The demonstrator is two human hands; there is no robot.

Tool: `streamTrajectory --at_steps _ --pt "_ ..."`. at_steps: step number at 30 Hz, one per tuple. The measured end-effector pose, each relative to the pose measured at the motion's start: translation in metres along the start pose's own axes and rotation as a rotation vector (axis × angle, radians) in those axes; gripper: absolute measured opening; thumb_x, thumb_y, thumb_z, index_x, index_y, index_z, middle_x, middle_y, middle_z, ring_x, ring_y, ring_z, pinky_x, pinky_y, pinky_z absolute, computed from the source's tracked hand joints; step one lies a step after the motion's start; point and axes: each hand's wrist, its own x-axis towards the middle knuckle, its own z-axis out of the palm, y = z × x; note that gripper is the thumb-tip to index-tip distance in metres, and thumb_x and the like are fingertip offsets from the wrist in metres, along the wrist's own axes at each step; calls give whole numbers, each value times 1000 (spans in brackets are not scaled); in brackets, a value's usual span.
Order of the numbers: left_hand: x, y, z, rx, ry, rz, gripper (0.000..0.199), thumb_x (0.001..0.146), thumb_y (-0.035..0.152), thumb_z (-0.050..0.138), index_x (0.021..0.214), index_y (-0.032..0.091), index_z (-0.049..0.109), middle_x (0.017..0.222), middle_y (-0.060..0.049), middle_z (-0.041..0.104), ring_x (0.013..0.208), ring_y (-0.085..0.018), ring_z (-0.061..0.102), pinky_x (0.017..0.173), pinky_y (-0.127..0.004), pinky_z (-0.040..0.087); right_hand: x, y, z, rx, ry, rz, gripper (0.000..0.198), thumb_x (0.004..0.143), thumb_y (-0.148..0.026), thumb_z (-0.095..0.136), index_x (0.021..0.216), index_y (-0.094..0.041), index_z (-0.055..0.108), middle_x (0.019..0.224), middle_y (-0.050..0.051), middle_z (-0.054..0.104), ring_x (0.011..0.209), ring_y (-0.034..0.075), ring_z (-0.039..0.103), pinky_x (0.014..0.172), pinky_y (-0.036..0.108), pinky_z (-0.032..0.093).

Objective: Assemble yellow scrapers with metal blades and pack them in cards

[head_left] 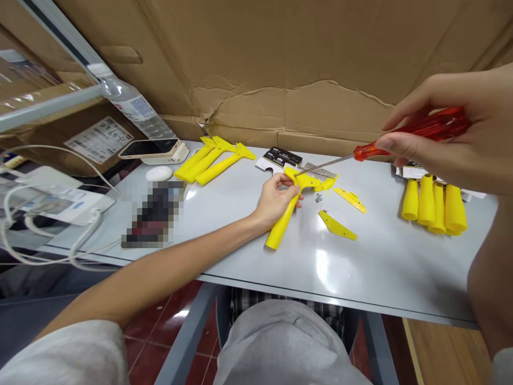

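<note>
My left hand (276, 200) is closed around a yellow scraper handle (282, 227), pressing it near the table top. My right hand (433, 133) grips a screwdriver (417, 133) by its red translucent grip. The screwdriver's shaft slants down to the left, its tip at a hole in the scraper's wide head. Beside that head lie a few small screws (318, 198) and two loose yellow cover plates, one nearer (337, 225) and one farther (350, 200). Another small yellow piece (325, 185) touches or overlaps the head. Behind it is a flat metal blade (320, 172).
Several yellow scrapers (216, 159) lie at the back left, and several yellow handles (435, 206) at the right. Black-and-white packaging (280, 159) sits behind my left hand. A phone (150, 148), white cables (36, 224) and a bottle (132, 104) crowd the left; cardboard (280, 69) walls the back.
</note>
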Motion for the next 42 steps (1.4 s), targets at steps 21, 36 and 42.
streamTrajectory --at_steps 21,36,42 --pt "1 2 1 -12 2 -18 25 83 18 79 96 16 58 91 -4 70 59 -14 72 49 -26 57 3 1 13 -82 217 8 23 94 -41 74 87 -20 72 68 -3 65 61 4 57 61 23 31" --pt "1 -2 1 -15 -11 5 26 82 18 80 98 16 59 101 -5 69 63 -14 72 50 -27 58 3 -2 16 -57 274 128 31 96 -44 69 81 -17 67 64 0 63 56 6 55 59 23 31" --pt "0 -1 0 -12 -19 6 25 83 18 79 97 17 59 101 -5 68 61 -13 72 50 -28 58 4 -2 17 -25 268 152 28 95 -40 70 82 -15 67 68 1 65 57 6 55 57 22 30"
